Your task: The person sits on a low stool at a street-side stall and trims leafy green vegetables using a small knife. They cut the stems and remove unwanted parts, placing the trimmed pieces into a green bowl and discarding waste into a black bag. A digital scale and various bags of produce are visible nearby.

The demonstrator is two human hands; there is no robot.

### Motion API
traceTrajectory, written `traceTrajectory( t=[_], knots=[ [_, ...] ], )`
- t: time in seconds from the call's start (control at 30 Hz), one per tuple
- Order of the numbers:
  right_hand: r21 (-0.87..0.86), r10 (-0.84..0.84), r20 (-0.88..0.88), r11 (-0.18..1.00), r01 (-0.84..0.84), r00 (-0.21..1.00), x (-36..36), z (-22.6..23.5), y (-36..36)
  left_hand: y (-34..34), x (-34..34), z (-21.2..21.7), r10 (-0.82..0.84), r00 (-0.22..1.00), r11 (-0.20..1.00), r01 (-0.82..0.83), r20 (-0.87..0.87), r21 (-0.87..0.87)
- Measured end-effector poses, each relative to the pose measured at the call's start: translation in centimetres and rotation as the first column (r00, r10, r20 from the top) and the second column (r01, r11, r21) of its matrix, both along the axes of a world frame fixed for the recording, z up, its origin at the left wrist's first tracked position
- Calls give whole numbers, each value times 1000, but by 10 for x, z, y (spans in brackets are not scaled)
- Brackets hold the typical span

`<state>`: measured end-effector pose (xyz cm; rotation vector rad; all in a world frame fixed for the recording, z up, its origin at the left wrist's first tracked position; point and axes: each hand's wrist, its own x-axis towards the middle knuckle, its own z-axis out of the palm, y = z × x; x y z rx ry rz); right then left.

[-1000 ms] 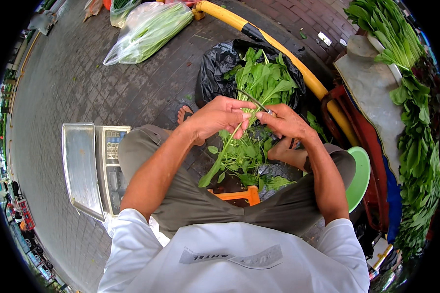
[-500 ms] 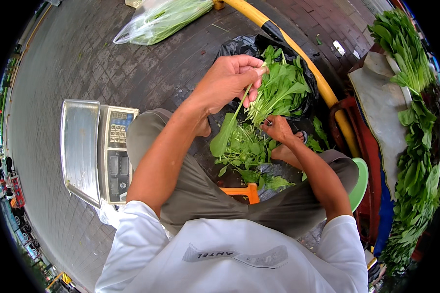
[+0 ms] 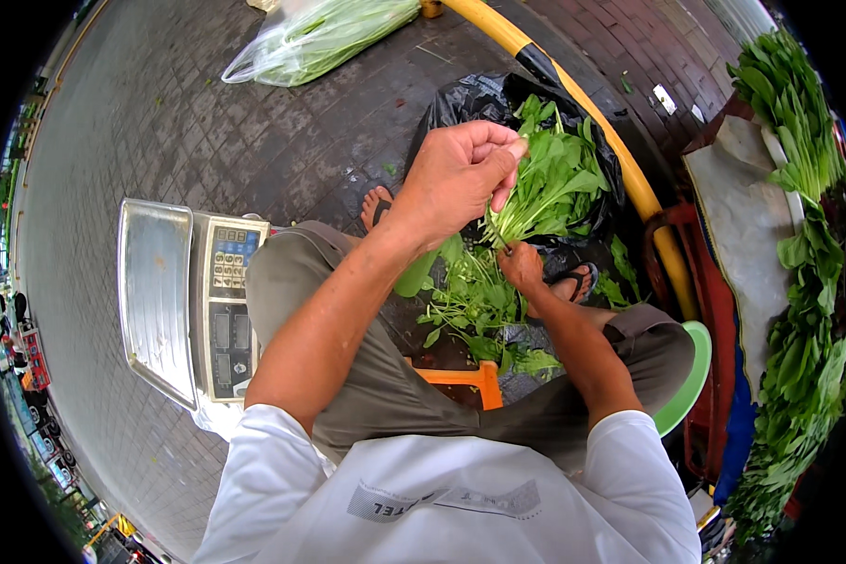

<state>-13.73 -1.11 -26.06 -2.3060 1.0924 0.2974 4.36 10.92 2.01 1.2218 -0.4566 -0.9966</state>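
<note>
Greens sorting, mid-step: left hand [image 3: 456, 174] now raised higher than 0.5 s ago, fingers pinched on stems of a leafy bunch [image 3: 545, 183], holding it above the black plastic bag [image 3: 475, 99]. Right hand [image 3: 520, 268] has dropped away from the bunch, down to the loose greens [image 3: 470, 305] btwn the knees; fingers curled around a stem, grip unclear. Looks like one piece got pulled off. Weighing scale [image 3: 193, 301] sits left of the leg.

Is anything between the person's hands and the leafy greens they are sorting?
Nothing visible. The left hand grips the bunch of greens directly, and the right hand pinches its stems from below.
</note>
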Motion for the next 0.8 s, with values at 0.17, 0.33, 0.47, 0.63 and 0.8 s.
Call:
traceTrajectory(
  t=[0.17, 0.33, 0.47, 0.63, 0.8],
  knots=[
    [58, 42, -8, 997, -42, 999, 4, 49, -12, -4, -2, -7, -25, 995, 1000, 27, 92, -16],
    [-17, 152, 65, 988, -151, 986, 4, 126, -44, -7, -3, -11, 6, 973, 999, -17, 229, 44],
    [-43, 179, 247, 984, -173, 952, -4, 177, -58, -9, -2, -24, 46, 952, 999, -51, 304, 11],
    [272, 77, 295, 949, -161, 952, -7, 239, -56, -13, -10, -48, -71, 872, 997, 41, 485, 73],
    [455, 55, 312, 868, -200, 948, -3, 268, -47, -18, -33, -67, -185, 788, 980, 190, 587, 53]
  ],
)
